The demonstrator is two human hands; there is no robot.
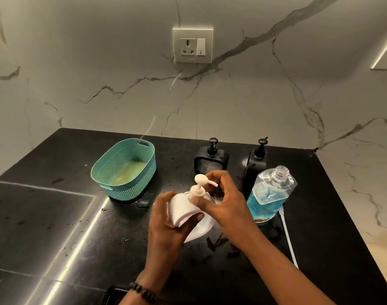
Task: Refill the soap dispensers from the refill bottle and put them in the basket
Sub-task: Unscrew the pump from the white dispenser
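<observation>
Your left hand (166, 219) is gripping the tilted white plastic soap dispenser (183, 209) above the black surface (78, 216); your right hand (221, 201) is pinching its pump collar (195, 192). Keep steadying the body while twisting.

No legible text — anywhere.

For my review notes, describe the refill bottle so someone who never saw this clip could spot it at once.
Start at the black countertop below the marbled wall. At its right side, just right of the right hand, stands the refill bottle. Unlike the two black dispensers behind it and the white dispenser, it is clear, uncapped and partly filled with blue liquid.
</observation>
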